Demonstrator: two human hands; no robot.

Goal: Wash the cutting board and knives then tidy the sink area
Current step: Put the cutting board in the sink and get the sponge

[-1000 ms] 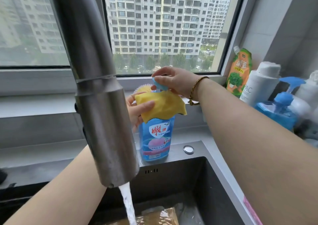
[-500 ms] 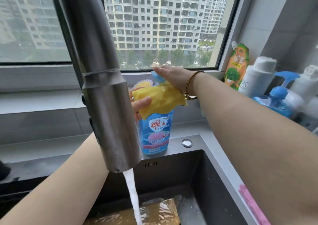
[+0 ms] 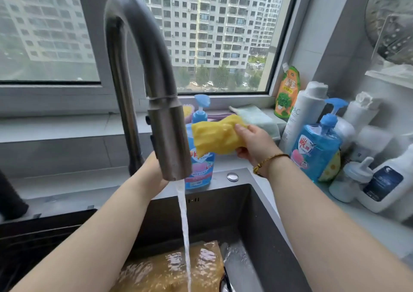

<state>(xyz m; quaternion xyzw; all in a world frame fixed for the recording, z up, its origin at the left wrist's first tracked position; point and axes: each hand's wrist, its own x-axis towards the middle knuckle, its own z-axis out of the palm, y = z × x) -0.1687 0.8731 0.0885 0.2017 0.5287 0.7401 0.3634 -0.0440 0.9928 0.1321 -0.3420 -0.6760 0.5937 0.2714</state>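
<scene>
Water (image 3: 185,229) drops in a steady stream onto the cutting board (image 3: 161,269), which lies flat and flooded in the sink (image 3: 263,224) at the bottom centre of the frame. A dark curved shape at the board's right edge may be a knife handle; I cannot tell, and I see no knife plainly.

Both forearms rise from the lower corners. My operator's right hand (image 3: 254,144), mid-frame, grips a crumpled yellow sponge (image 3: 214,135), fingers curled over its right end and thumb beneath. The left hand (image 3: 156,173) reaches up behind the faucet (image 3: 169,140); its fingers are hidden, so I cannot say whether it holds anything. The two hands are apart.

I judge the sponge is being readied for scrubbing. To do it well, I would bring it down to the right of the stream so any soap is not rinsed off, pin the board with the left hand, and scrub along its length.

The faucet head hangs low over the sink's centre, blocks my view and crowds that path. Just behind it a blue soap bottle (image 3: 202,169) stands on the sink's back rim, easy to knock. A second blue bottle (image 3: 317,151) and white bottles (image 3: 299,117) crowd the right side. Farther back a folded cloth (image 3: 257,117) and an orange pouch (image 3: 287,90) sit by the window (image 3: 223,35).
</scene>
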